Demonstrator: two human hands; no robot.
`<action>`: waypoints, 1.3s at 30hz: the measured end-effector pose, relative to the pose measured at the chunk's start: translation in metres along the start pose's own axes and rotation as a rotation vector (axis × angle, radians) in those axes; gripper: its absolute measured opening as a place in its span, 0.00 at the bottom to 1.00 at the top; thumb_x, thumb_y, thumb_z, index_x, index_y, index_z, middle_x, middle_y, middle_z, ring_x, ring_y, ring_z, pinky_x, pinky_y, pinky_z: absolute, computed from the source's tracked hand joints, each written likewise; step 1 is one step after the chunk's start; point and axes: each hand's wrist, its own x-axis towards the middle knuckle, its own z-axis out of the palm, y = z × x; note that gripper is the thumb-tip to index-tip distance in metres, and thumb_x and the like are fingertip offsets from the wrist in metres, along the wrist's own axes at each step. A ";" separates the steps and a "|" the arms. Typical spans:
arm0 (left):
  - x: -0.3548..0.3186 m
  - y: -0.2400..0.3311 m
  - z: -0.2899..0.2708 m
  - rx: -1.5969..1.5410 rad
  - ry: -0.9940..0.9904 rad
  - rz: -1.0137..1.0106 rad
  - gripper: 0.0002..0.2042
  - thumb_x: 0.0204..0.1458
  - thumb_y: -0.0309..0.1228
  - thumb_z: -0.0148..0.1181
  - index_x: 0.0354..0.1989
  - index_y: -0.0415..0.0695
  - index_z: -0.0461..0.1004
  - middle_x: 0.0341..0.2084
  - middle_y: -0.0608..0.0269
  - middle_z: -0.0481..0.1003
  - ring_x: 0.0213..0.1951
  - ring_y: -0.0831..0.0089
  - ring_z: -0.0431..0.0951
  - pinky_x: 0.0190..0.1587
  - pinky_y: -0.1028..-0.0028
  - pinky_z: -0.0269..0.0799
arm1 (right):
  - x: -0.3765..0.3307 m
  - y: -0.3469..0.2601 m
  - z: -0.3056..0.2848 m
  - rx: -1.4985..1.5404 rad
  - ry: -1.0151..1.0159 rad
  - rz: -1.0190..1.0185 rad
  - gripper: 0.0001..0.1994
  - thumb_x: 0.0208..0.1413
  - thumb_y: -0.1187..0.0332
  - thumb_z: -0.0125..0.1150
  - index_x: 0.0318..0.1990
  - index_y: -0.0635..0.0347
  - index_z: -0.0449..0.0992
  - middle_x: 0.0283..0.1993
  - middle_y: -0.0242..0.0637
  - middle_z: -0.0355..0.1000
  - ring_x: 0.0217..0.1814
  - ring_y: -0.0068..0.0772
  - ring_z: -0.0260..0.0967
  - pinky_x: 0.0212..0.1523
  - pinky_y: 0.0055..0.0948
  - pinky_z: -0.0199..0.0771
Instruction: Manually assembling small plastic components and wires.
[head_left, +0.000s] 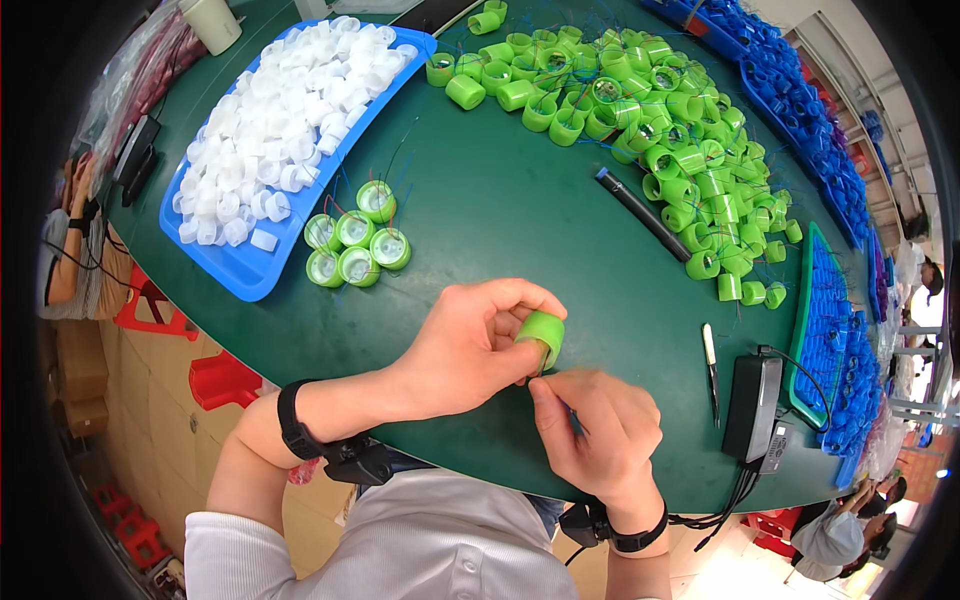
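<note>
Clear plastic bags [150,60] holding dark reddish contents lie bunched at the upper left of the frame, past the edge of the green bench [500,210]. Brown cardboard boxes [80,375] stand stacked on the floor at the left edge, below the bench. No labels, signs or lit screens can be made out anywhere in the view.

Bare forearms, white sleeves pushed up to the elbows. Black strap with a small black device on each wrist, left hand [465,345] and right hand [598,430] bare.
</note>
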 end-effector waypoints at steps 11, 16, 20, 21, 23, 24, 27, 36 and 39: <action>0.004 0.000 0.000 -0.225 -0.073 -0.026 0.14 0.51 0.15 0.51 0.47 0.34 0.67 0.37 0.61 0.72 0.38 0.79 0.73 0.36 0.77 0.73 | -0.008 0.002 0.000 0.376 0.184 0.546 0.02 0.49 0.78 0.62 0.29 0.66 0.75 0.23 0.39 0.74 0.20 0.25 0.72 0.20 0.19 0.69; 0.005 0.000 -0.003 -0.188 -0.115 -0.041 0.18 0.52 0.16 0.53 0.52 0.35 0.64 0.38 0.60 0.73 0.39 0.76 0.74 0.38 0.77 0.74 | -0.007 0.004 -0.001 0.437 0.116 0.482 0.01 0.49 0.78 0.62 0.29 0.66 0.75 0.23 0.37 0.74 0.21 0.24 0.72 0.21 0.19 0.70; 0.003 -0.001 -0.003 -0.116 -0.138 -0.054 0.15 0.51 0.15 0.53 0.48 0.36 0.68 0.36 0.60 0.74 0.38 0.78 0.75 0.38 0.78 0.74 | -0.004 0.006 -0.001 0.268 0.050 0.212 0.03 0.46 0.78 0.64 0.28 0.65 0.75 0.22 0.37 0.73 0.19 0.27 0.71 0.19 0.20 0.68; 0.002 -0.001 -0.003 -0.096 -0.141 -0.030 0.13 0.50 0.15 0.53 0.45 0.36 0.70 0.35 0.60 0.74 0.38 0.78 0.75 0.37 0.79 0.74 | -0.004 0.006 -0.001 0.226 0.033 0.149 0.03 0.45 0.78 0.64 0.28 0.64 0.75 0.22 0.37 0.73 0.18 0.29 0.70 0.19 0.21 0.67; -0.002 -0.002 -0.004 -0.035 -0.135 0.008 0.12 0.51 0.14 0.52 0.44 0.36 0.70 0.34 0.60 0.74 0.37 0.79 0.75 0.36 0.79 0.74 | -0.005 0.005 -0.001 0.227 0.041 0.135 0.04 0.45 0.78 0.65 0.27 0.64 0.75 0.22 0.37 0.73 0.18 0.29 0.69 0.18 0.22 0.66; -0.003 -0.003 -0.004 0.027 -0.128 0.048 0.12 0.51 0.14 0.51 0.44 0.35 0.71 0.34 0.60 0.74 0.36 0.79 0.76 0.35 0.79 0.75 | -0.005 0.004 -0.001 0.230 0.050 0.117 0.04 0.44 0.78 0.65 0.27 0.64 0.75 0.22 0.37 0.73 0.17 0.29 0.68 0.18 0.22 0.66; -0.003 0.006 -0.003 0.235 -0.136 -0.002 0.13 0.52 0.14 0.51 0.46 0.35 0.70 0.32 0.59 0.74 0.32 0.78 0.76 0.33 0.79 0.75 | -0.005 0.003 -0.002 0.190 0.060 0.171 0.04 0.45 0.77 0.65 0.28 0.64 0.75 0.22 0.36 0.73 0.17 0.27 0.68 0.18 0.22 0.66; 0.007 0.006 -0.001 -0.175 -0.140 -0.165 0.10 0.52 0.16 0.48 0.43 0.30 0.70 0.27 0.58 0.75 0.26 0.76 0.77 0.30 0.76 0.78 | -0.006 0.010 0.000 0.571 0.148 0.553 0.03 0.53 0.79 0.57 0.31 0.72 0.74 0.25 0.41 0.74 0.22 0.25 0.73 0.19 0.20 0.73; 0.006 0.008 -0.001 -0.095 -0.149 -0.165 0.10 0.52 0.18 0.50 0.43 0.31 0.70 0.25 0.59 0.76 0.25 0.77 0.77 0.27 0.78 0.76 | -0.011 0.012 -0.001 0.407 0.094 0.413 0.02 0.48 0.79 0.62 0.30 0.67 0.76 0.25 0.38 0.75 0.22 0.23 0.73 0.23 0.20 0.73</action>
